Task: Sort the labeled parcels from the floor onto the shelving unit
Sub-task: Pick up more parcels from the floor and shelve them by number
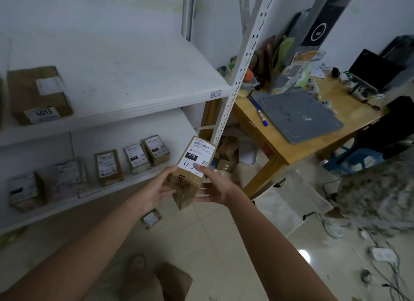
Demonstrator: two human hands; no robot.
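Observation:
A small brown cardboard parcel with a white label reading 070 and a handwritten mark is held in the air in front of the white shelving unit. My left hand grips its left side and my right hand holds its right side, thumb on the label. Several labeled parcels stand in a row on the lower shelf. A larger box marked 4013 lies on the upper shelf. One small parcel lies on the floor under my hands.
A wooden desk stands right of the shelf post, carrying a grey laptop, a blue marker and clutter. More boxes lie under the desk. Cables and a white bag lie on the tiled floor. A brown box sits near my feet.

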